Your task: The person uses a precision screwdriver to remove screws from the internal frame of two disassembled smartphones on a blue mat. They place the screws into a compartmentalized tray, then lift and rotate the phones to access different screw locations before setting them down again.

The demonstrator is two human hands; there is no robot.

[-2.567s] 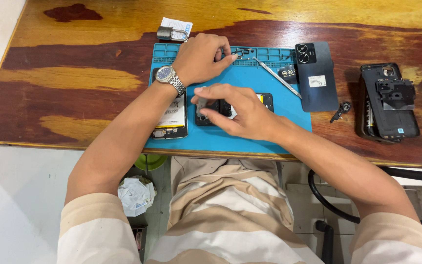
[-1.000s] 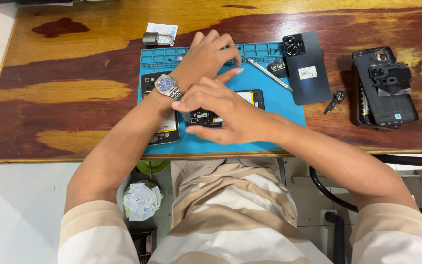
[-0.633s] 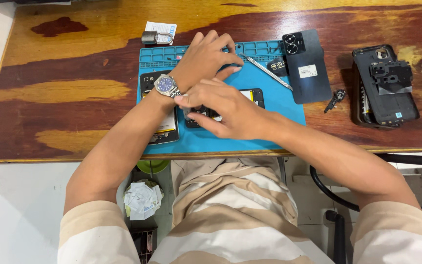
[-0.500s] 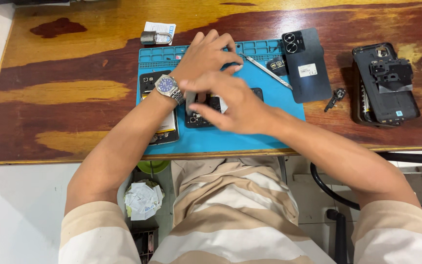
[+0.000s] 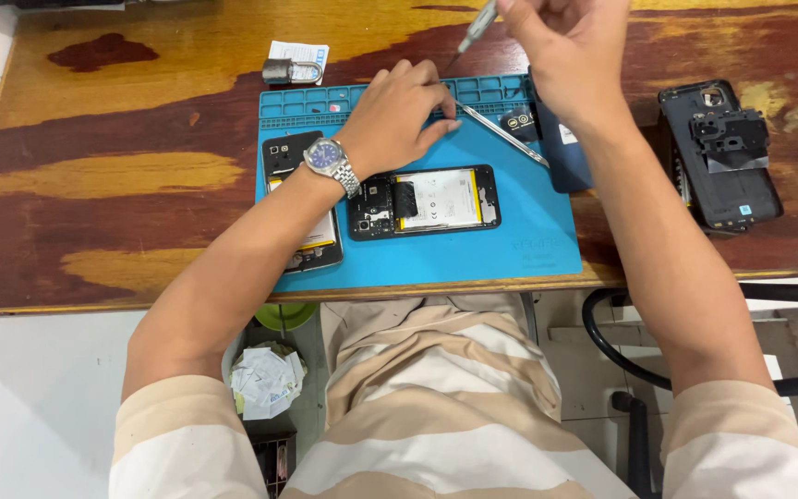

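An opened black phone (image 5: 425, 200), its battery and boards showing, lies flat in the middle of the blue work mat (image 5: 519, 240). My left hand (image 5: 399, 118), with a silver watch on the wrist, rests curled on the mat's upper tray area just behind that phone; whether its fingers pinch anything small I cannot tell. My right hand (image 5: 570, 48) is raised over the back of the table and grips a thin silver screwdriver (image 5: 477, 24), tip pointing down-left. A second opened phone (image 5: 299, 199) lies at the mat's left edge, partly under my left forearm.
Metal tweezers (image 5: 502, 135) lie on the mat's upper right. A dark blue back cover (image 5: 565, 152) overlaps the mat's right edge. Another dismantled black phone (image 5: 720, 152) sits on the wooden table at the right. A small padlock on a white card (image 5: 290, 65) lies behind the mat.
My right hand has left the middle phone and risen to the back right, now holding the screwdriver. The phone is uncovered. My left hand has stayed on the mat's upper part.
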